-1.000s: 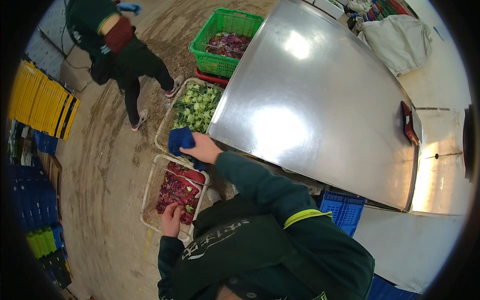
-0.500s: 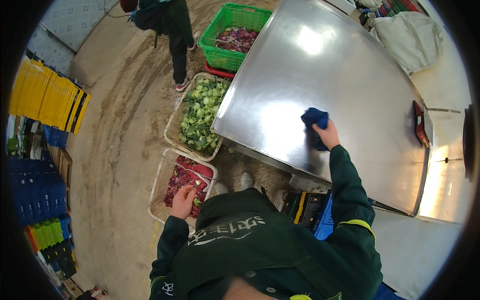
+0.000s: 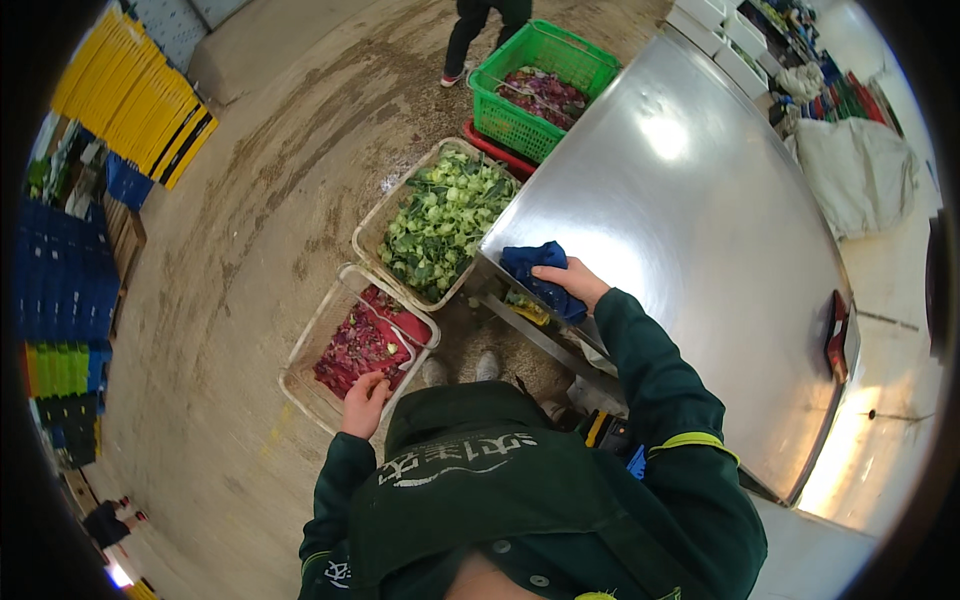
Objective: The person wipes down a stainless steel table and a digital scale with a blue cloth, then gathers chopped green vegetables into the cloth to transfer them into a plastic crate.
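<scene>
The right hand (image 3: 572,283) has pulled the blue cloth (image 3: 540,275) back across the steel bench (image 3: 700,230). Half a second ago it was out near the middle of the sheet; now the cloth sits at the bench's near left corner, centre of the frame, bunched under the palm with the fingers pressed down on it and part of it hanging over the edge. That reads as one wiping stroke ending at the rim, so whatever scraps it gathered look about to drop off the corner. Some leaf bits show just under that edge.

The left hand (image 3: 362,400) has barely shifted: it grips the near rim of the red-leaf crate (image 3: 325,335) at lower left, fingers curled over the edge. Just above it stands the green-leaf crate (image 3: 375,235), touching the bench corner, and beyond that a green basket (image 3: 590,65) at top centre. Another person's legs (image 3: 470,35) have moved further off, to the top edge.
</scene>
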A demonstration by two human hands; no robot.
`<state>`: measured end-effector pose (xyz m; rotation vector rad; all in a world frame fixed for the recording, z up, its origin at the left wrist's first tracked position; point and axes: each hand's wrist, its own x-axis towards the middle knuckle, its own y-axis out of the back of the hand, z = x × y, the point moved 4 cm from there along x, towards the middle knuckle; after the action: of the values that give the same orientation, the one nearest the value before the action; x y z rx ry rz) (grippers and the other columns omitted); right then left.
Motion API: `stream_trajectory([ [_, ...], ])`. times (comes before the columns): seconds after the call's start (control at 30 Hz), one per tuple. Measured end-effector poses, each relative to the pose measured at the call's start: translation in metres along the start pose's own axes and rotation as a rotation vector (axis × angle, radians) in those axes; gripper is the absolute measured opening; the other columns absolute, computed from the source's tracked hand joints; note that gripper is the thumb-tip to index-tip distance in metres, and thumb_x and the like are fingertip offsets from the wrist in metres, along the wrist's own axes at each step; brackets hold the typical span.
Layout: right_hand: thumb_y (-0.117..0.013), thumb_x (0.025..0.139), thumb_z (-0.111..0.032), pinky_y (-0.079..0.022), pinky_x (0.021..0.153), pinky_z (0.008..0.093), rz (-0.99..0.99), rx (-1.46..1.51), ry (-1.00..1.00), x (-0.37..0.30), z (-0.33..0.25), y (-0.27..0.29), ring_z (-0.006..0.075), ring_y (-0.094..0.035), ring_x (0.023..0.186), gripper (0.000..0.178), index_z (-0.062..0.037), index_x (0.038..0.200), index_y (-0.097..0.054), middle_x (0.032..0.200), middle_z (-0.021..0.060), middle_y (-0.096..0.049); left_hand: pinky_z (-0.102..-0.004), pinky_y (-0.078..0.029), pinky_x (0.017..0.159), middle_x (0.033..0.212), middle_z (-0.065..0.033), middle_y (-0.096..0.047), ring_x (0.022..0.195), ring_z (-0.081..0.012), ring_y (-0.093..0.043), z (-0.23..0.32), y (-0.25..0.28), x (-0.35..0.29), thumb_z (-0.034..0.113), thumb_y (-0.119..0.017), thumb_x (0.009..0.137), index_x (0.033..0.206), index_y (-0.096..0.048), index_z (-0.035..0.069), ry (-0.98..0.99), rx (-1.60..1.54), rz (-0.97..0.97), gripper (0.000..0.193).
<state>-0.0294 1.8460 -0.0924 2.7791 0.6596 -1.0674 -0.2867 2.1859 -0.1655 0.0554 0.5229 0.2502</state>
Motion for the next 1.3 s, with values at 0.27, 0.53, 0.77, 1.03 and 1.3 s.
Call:
stream_trajectory([
  [0.27,-0.073,0.075,-0.027,-0.049,0.073,0.0297,0.073,-0.394,0.298,0.040,-0.056,-0.009,0.0146,-0.061,0.078,0.038,0.0017,0.098,-0.064,0.086,0.0068,-0.066,-0.0254,-0.049,0.073,0.092,-0.0085,-0.062,0.081,-0.0142,-0.062,0.001,0.015,-0.010,0.008,-0.056,0.090,0.107,-0.055,-0.003,-0.002,-0.073,0.056,0.021],
  [0.53,-0.072,0.072,-0.045,-0.046,0.078,0.0298,-0.034,-0.352,0.009,0.031,-0.005,-0.006,0.0178,-0.059,0.089,0.057,-0.0021,0.109,-0.063,0.101,0.0104,-0.064,-0.0251,-0.049,0.071,0.093,-0.0088,-0.062,0.079,-0.0136,-0.061,-0.013,0.016,0.002,0.009,-0.056,0.089,0.107,-0.055,-0.004,0.023,0.020,-0.033,0.023],
  [0.77,-0.074,0.072,-0.035,-0.048,0.078,0.0291,-0.031,-0.214,0.246,-0.024,-0.024,-0.045,0.0154,-0.061,0.083,0.051,-0.0017,0.109,-0.063,0.093,0.0089,-0.067,-0.0251,-0.049,0.071,0.094,-0.0091,-0.062,0.080,-0.0140,-0.061,0.011,0.009,0.019,0.010,-0.056,0.089,0.109,-0.055,-0.004,-0.004,0.042,-0.137,0.024],
  [1.03,-0.064,0.068,-0.012,-0.047,0.072,0.0381,0.362,-1.512,0.717,-0.010,0.013,-0.096,0.0308,-0.045,0.105,0.025,-0.0076,0.093,-0.060,0.104,0.0124,-0.049,-0.0250,-0.048,0.075,0.097,-0.0089,-0.062,0.084,-0.0146,-0.060,0.026,0.001,0.036,0.010,-0.053,0.091,0.111,-0.053,-0.003,-0.016,0.064,-0.267,0.024],
  [1.3,-0.060,0.064,-0.006,-0.044,0.076,0.0375,0.671,-1.337,0.654,-0.126,0.098,-0.028,0.0296,-0.048,0.097,0.033,-0.0070,0.097,-0.059,0.100,0.0103,-0.051,-0.0239,-0.048,0.072,0.095,-0.0078,-0.062,0.081,-0.0128,-0.060,0.011,-0.023,0.044,0.011,-0.053,0.091,0.110,-0.053,-0.003,0.027,0.193,-0.436,0.024],
])
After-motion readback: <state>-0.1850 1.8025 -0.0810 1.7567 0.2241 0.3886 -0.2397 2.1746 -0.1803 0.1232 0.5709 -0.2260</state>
